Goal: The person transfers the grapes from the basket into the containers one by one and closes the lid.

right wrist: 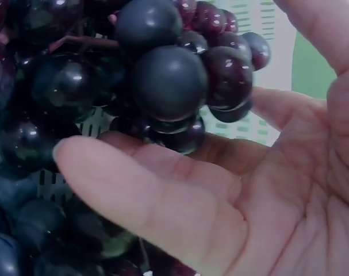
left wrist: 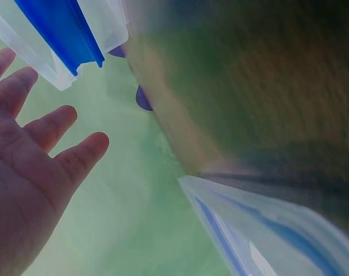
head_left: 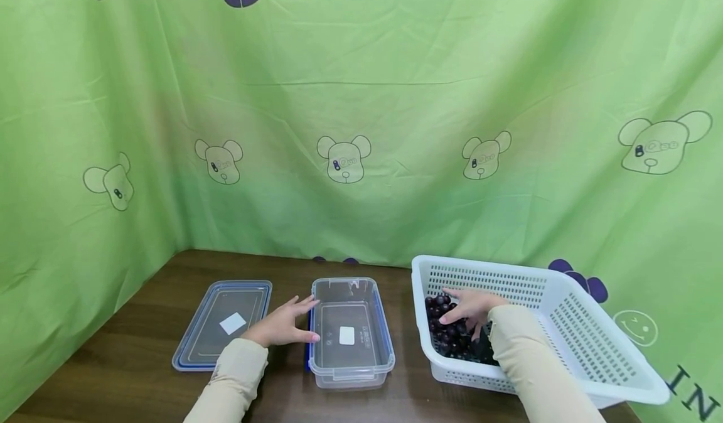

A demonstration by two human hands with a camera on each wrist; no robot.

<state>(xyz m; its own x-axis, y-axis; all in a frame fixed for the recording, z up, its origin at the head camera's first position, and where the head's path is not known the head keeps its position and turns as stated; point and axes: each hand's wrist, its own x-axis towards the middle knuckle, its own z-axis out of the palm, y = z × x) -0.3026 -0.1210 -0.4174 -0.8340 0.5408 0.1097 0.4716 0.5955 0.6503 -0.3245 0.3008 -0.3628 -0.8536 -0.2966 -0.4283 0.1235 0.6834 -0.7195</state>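
Note:
My right hand [head_left: 472,307] is inside the white basket [head_left: 599,379], among dark purple grapes [head_left: 446,341] heaped at its left end. In the right wrist view its fingers [right wrist: 151,195] reach in beneath a cluster of grapes [right wrist: 168,80], with the thumb spread apart from them. My left hand [head_left: 285,324] is at the left side of a clear plastic container [head_left: 353,310] with blue clips. Its fingers are spread by the rim; whether they touch it I cannot tell. No grapes show in the container, only a white label on its bottom.
A clear lid [head_left: 211,341] with a blue seal and a white label lies left of the container, beside my left forearm. Behind the brown table [head_left: 135,341] hangs a green curtain [head_left: 350,209] printed with bear faces. The basket's perforated walls rise around the grapes.

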